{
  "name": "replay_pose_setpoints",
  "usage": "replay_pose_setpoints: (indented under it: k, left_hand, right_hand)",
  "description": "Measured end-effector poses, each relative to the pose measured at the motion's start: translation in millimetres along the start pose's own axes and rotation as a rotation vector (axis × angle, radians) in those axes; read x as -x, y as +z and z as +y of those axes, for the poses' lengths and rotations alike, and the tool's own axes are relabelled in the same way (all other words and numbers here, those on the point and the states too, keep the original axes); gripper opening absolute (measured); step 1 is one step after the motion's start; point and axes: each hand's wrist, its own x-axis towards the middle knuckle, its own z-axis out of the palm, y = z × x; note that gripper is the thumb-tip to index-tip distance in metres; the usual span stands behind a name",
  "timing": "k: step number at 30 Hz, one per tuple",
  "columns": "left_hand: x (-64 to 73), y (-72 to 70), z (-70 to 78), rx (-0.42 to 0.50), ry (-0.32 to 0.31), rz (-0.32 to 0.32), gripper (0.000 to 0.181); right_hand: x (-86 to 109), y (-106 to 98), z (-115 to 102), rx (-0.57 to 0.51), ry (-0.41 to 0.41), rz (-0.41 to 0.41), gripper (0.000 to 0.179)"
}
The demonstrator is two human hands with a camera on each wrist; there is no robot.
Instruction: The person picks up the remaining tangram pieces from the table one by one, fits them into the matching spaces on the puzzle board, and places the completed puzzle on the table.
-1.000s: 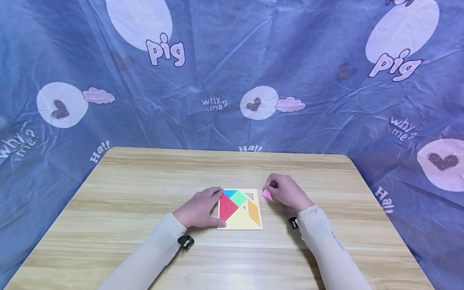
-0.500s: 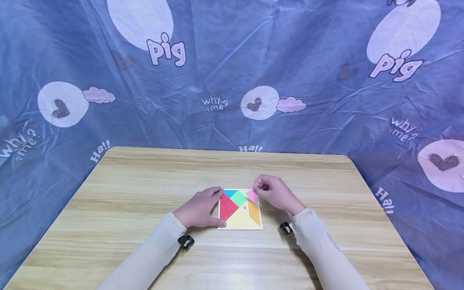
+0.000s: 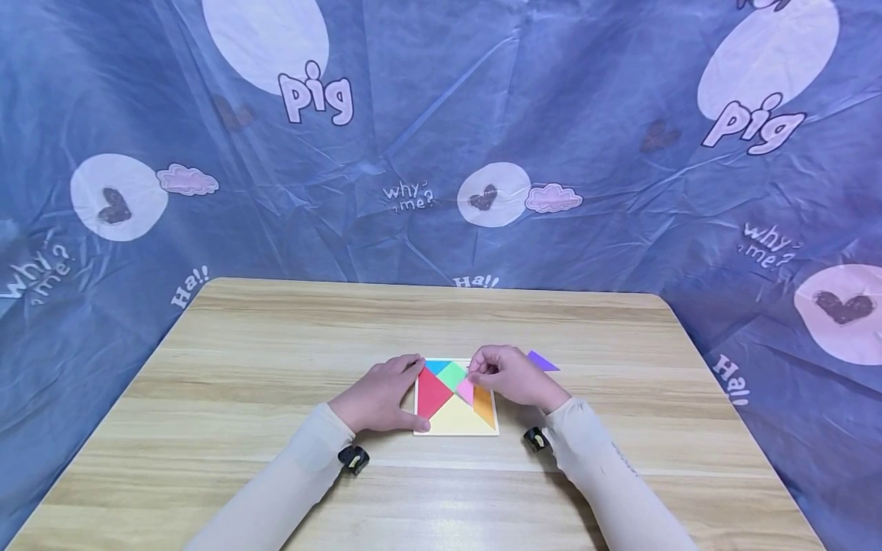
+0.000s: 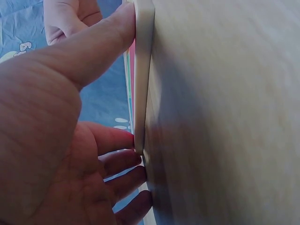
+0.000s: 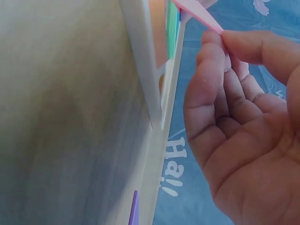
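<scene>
A square tangram tray (image 3: 455, 435) lies on the table, holding red (image 3: 434, 394), blue (image 3: 436, 366), green (image 3: 452, 376), pale yellow (image 3: 458, 417) and orange (image 3: 485, 407) pieces. My left hand (image 3: 377, 399) holds the tray's left side, thumb at the near corner and forefinger at the far one. Between thumb and forefinger, my right hand (image 3: 513, 375) pinches a pink triangle (image 3: 465, 391) over the tray, beside the green piece. In the right wrist view this pink triangle (image 5: 199, 13) is tilted and gripped at one corner. The right hand hides the tray's far right corner.
A purple piece (image 3: 543, 361) lies on the wooden table (image 3: 276, 337) just beyond the right hand. Behind the table hangs a blue printed cloth (image 3: 427, 115). A black wrist camera (image 3: 535, 439) sits under the right wrist.
My right hand has carried the pink triangle leftward from beside the tray to above it, then toward its middle. The purple piece has come into view. The left hand stays still.
</scene>
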Motion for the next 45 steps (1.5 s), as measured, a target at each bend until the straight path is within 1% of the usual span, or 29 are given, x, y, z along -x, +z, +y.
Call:
replay_pose_setpoints:
  k: [6, 9, 16, 24, 27, 32, 37, 41, 45]
  left_hand:
    - [0.6, -1.1, 0.2, 0.009, 0.001, -0.002, 0.109]
    - [0.8, -1.6, 0.4, 0.01, 0.001, 0.0, 0.109]
    - [1.4, -2.1, 0.8, 0.007, 0.024, 0.01, 0.109]
    - [1.3, -2.1, 0.8, 0.016, 0.023, 0.006, 0.109]
    - [1.1, -1.9, 0.7, 0.017, 0.018, 0.003, 0.109]
    - [1.6, -2.1, 1.1, 0.026, 0.016, 0.002, 0.108]
    - [3.3, -2.6, 1.5, 0.037, 0.021, 0.003, 0.107]
    - [3.2, -2.5, 0.9, 0.029, 0.024, 0.005, 0.107]
    - [2.9, -2.7, 0.4, 0.021, 0.019, 0.0, 0.107]
  right_hand:
    - [-3.2, 5.4, 0.3, 0.046, 0.009, 0.014, 0.006]
    - [-5.2, 7.4, 0.1, 0.087, 0.022, 0.017, 0.007]
    - [-7.8, 8.8, -4.1, 0.175, 0.082, 0.013, 0.007]
    - [-11.4, 9.7, -5.4, 0.249, 0.091, 0.01, 0.012]
    - [-11.6, 9.3, -5.5, 0.279, 0.059, 0.006, 0.012]
    - [-5.7, 4.9, -4.7, 0.383, -0.067, -0.015, 0.005]
    - [6.4, -1.4, -7.1, 0.484, -0.172, -0.035, 0.007]
    - [14.2, -2.4, -7.3, 0.538, -0.228, -0.066, 0.008]
    - [17.4, -2.0, -6.7, 0.562, -0.256, -0.083, 0.006]
